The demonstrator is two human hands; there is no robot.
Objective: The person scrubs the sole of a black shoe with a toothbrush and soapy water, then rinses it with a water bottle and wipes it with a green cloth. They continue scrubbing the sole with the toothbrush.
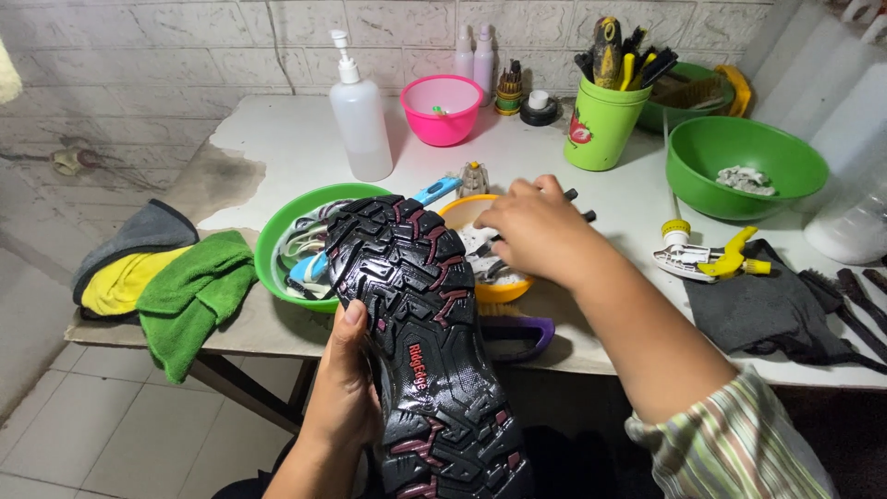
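Observation:
My left hand (344, 383) grips a black shoe (420, 342) from its left side, sole turned up toward me; the tread is black with dark red patches. My right hand (534, 229) reaches over a small orange bowl (494, 288) behind the shoe's toe, its fingers closed around dark brush handles (577, 205) that stick out past the knuckles. A blue-handled brush (434, 192) lies across a green bowl (282, 236) to the left of the shoe. A purple brush (519, 334) lies on the table under my right forearm.
On the white table (277, 139): a pump bottle (360, 115), pink bowl (442, 109), green cup of tools (605, 120), large green bowl (747, 166), yellow spray nozzle (707, 259), dark cloth (771, 310). Green, yellow and grey cloths (166, 282) hang at the left edge.

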